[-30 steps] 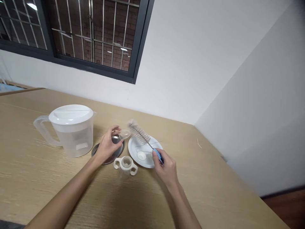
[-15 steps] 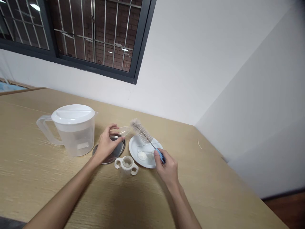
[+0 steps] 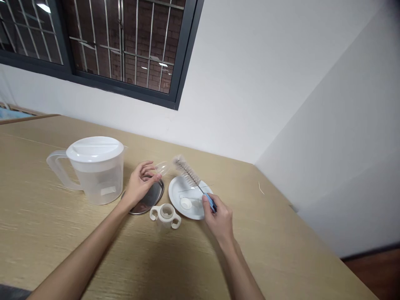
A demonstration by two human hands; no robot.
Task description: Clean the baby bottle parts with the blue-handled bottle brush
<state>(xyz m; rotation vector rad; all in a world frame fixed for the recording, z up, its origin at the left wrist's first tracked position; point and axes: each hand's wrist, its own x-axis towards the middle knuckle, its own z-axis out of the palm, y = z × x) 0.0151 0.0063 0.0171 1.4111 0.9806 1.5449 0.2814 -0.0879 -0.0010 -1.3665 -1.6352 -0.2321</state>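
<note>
In my right hand (image 3: 219, 218) is a bottle brush (image 3: 187, 171), gripped by its blue handle. Its white bristles point up and left over a pale plate (image 3: 175, 204). My left hand (image 3: 142, 183) reaches over a shiny metal tray (image 3: 153, 196); thumb and fingers close round the near end of a clear, dome-shaped plastic cap (image 3: 162, 168). The cap's far end lies just left of the bristles; I cannot tell whether they touch. Below, a small bottle with two white handles (image 3: 165, 216) stands upright with its mouth uncovered.
A lidded, translucent pitcher (image 3: 100, 175) stands left of the tray. On the plate are a small white round piece (image 3: 186, 203) and thin rods. A thin curved strand (image 3: 261, 188) lies on the wooden table (image 3: 281, 250) at right. Behind rise a wall and a barred window (image 3: 125, 46).
My left thumb has moved up and in against the clear cap, which is now tilted slightly upward. The brush has shifted barely at all in my right hand.
</note>
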